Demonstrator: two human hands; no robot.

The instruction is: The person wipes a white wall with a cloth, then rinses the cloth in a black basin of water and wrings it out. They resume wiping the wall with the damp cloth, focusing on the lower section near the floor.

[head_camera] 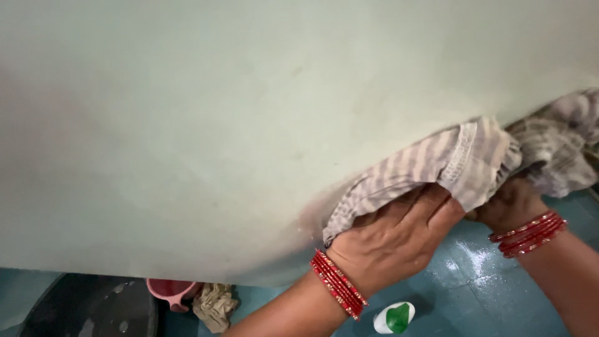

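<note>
Both my hands grip a grey-and-white striped cloth [430, 165] bunched against a pale green wall [218, 125]. My left hand [393, 234] clutches the cloth's hemmed end from below, fingers curled into the fabric. My right hand [511, 206] holds the darker, crumpled part of the cloth further right, mostly hidden behind the fabric. Red bangles sit on both wrists.
Below the wall lies a wet blue tiled floor [486, 274]. A pink plastic mug [171, 292] and a crumpled tan rag [215, 306] sit at the wall's base. A dark round object [87, 309] is at bottom left, a small white-and-green item [394, 317] near my left forearm.
</note>
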